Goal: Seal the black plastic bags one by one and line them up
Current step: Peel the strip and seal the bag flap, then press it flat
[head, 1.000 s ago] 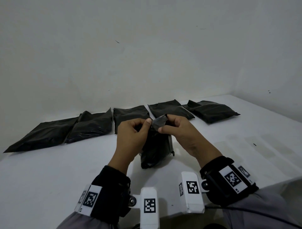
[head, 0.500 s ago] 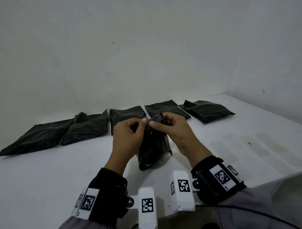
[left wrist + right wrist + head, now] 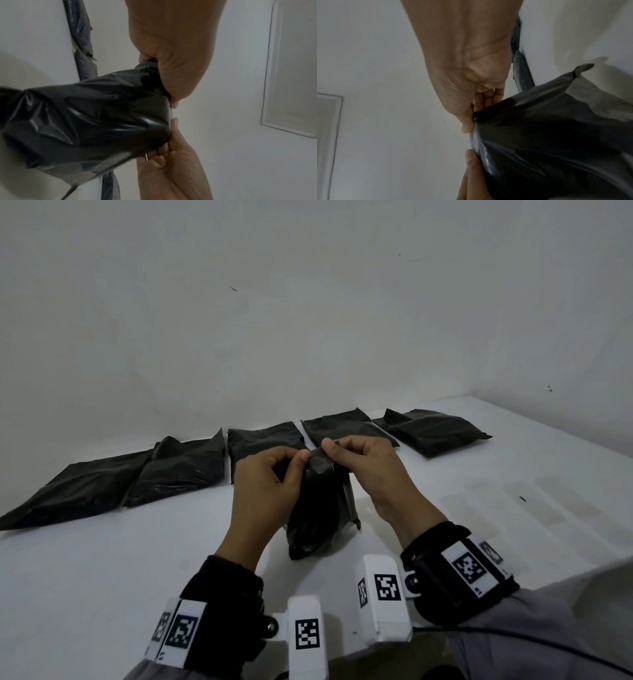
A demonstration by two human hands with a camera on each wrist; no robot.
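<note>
A black plastic bag (image 3: 320, 515) stands upright on the white table (image 3: 102, 577) in front of me. My left hand (image 3: 298, 457) pinches the left part of its top flap between thumb and fingers. My right hand (image 3: 330, 448) pinches the same flap just to the right, the thumbs nearly touching. In the left wrist view the bag (image 3: 85, 121) hangs crinkled below the left hand (image 3: 171, 81). In the right wrist view the right hand (image 3: 471, 115) grips the bag's (image 3: 556, 148) top edge. Whether the flap is stuck down is hidden by the fingers.
Several flat black bags lie in a row along the back wall, from the far left (image 3: 75, 487) through the middle (image 3: 263, 440) to the right (image 3: 431, 431). The table's front right edge (image 3: 565, 577) runs near my right wrist. Faint marks (image 3: 479, 508) show on the table's right side.
Both hands keep their pinch on the bag's top. The right thumb has worked a little left and up along the flap, closer to the left thumb. The bag's base stays on the table.
</note>
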